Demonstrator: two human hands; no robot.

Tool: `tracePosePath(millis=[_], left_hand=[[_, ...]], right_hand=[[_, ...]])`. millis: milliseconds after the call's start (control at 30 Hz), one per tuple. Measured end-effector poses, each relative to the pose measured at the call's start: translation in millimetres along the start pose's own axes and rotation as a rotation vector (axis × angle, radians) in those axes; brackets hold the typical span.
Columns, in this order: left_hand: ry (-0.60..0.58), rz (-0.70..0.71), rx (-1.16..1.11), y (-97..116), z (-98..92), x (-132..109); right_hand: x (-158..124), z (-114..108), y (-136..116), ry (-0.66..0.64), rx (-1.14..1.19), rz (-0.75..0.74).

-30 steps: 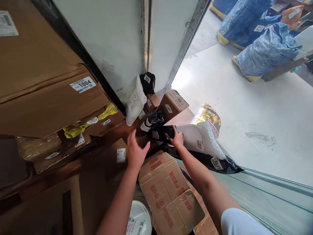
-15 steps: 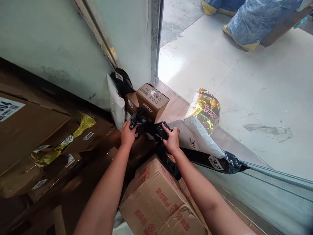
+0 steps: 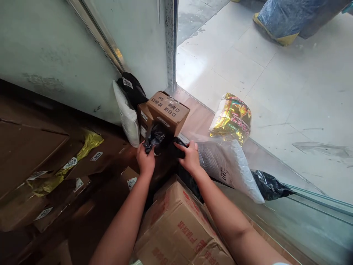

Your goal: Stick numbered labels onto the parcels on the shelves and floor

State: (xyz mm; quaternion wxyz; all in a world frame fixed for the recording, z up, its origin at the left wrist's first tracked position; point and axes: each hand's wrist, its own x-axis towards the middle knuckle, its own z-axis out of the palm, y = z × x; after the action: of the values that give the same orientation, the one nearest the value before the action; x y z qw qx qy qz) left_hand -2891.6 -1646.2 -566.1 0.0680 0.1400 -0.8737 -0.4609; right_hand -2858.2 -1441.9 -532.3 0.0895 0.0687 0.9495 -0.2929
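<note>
My left hand (image 3: 146, 161) is closed on the bunched end of a black plastic bag (image 3: 156, 136), which hangs in front of the small boxes. My right hand (image 3: 190, 157) pinches a black plastic-wrapped parcel (image 3: 178, 150) between thumb and fingers; whether it joins the left one's bag I cannot tell. Just beyond both hands stands a brown carton (image 3: 168, 108) with printed characters, beside a smaller brown box (image 3: 143, 117). Right of my right hand leans a white bubble-wrap mailer (image 3: 228, 167) labelled 1017, partly over another black parcel (image 3: 271, 186).
A large taped carton (image 3: 179, 224) sits between my forearms. White and black mailers (image 3: 127, 114) lean on the wall. A gold foil package (image 3: 233, 119) lies behind the glass panel (image 3: 309, 213). Labelled boxes (image 3: 55, 147) fill the left. A person's covered foot (image 3: 281, 25) is at upper right.
My hands have drawn slightly apart, and labels between them no longer show. The white mailer has slumped right, now covering the 5033 label on the black parcel. The view has shifted slightly.
</note>
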Motion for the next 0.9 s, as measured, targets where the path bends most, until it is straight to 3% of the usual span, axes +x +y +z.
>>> tracePosePath(millis=[167,333,467,600,700,800,900], left_hand=[[-0.022,-0.048,0.076,18,16.4,12],[-0.126,-0.073,0.163,29,6.9,18],[-0.233,0.005,0.221,46,0.3,1],[-0.366,0.134,0.241,55,11.4,-19],[-0.358,0.141,0.165,52,17.4,-22],[-0.320,0.172,0.083,42,5.7,-13],[-0.313,0.181,0.046,32,-20.0,6]], right_hand=[[15,13,0,-0.043,-0.020,0.042],[3,34,7,-0.161,-0.147,0.035],[-19,31,20,-0.179,-0.240,0.054],[-24,24,38,-0.175,-0.307,0.072],[-20,19,46,-0.186,-0.326,0.074],[-21,14,46,-0.196,-0.311,0.068],[-25,7,44,-0.198,-0.292,0.046]])
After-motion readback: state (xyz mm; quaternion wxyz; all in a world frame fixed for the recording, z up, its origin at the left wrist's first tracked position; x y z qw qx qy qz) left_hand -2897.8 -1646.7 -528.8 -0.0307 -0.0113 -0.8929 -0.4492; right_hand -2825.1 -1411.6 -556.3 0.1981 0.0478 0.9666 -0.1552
